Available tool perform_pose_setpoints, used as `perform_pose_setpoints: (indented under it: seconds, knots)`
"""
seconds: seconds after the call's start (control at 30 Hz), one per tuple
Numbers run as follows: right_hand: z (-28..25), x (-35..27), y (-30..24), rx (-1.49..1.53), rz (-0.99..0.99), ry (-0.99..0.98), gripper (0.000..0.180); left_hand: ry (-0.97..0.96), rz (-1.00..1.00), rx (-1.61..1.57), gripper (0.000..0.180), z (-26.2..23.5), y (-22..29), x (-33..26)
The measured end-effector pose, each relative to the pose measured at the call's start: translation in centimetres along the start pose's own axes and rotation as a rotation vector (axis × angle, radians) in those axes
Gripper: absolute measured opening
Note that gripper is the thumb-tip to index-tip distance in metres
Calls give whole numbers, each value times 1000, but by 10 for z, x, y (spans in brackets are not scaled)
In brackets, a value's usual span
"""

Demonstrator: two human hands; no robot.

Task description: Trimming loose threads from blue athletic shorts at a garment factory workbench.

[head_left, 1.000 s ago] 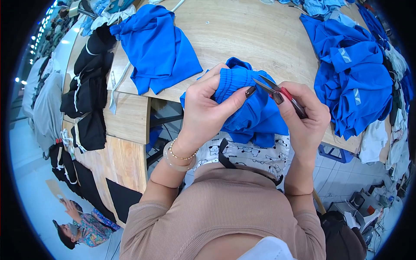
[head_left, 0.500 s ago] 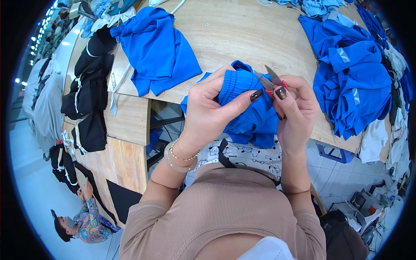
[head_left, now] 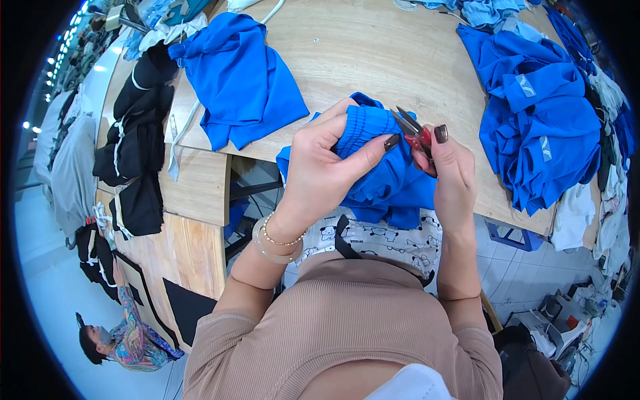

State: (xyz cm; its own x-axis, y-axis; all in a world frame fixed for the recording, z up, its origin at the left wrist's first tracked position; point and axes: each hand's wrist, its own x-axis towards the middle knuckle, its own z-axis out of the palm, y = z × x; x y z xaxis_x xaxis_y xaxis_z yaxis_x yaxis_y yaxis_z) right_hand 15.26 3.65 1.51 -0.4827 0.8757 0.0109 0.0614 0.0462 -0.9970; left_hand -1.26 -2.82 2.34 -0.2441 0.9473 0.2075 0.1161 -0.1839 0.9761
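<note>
My left hand (head_left: 333, 153) is closed on the gathered elastic waistband of a blue garment (head_left: 383, 177), which hangs over the table's near edge toward my lap. The thumb presses along the band. In my right hand (head_left: 450, 160) is a pair of small red-handled thread snips (head_left: 415, 132), gripped between thumb and fingers. The dark blades point up and left, their tips beside the waistband's right edge. Whether they touch the fabric or a thread I cannot tell.
A folded blue garment (head_left: 240, 83) lies at the left of the wooden table (head_left: 373, 50). A heap of blue garments (head_left: 540, 120) covers the right side. Tied black bundles (head_left: 137, 127) line the left edge. Another person (head_left: 127, 337) works at the lower left.
The snips' blades have come closer together and moved slightly left toward the waistband. My right hand has turned and lowered a little. The other person's arm now reaches farther forward.
</note>
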Motion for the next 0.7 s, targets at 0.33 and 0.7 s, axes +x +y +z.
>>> perform_pose_setpoints:
  seconds: [0.33, 0.7]
  knots:
    - [-13, 14, -6, 311, -407, 163, 28, 29, -76, -82, 15, 0, -9, -2]
    - [-6, 38, -11, 169, -349, 504, 17, -15, -78, -43, 16, 0, -11, -4]
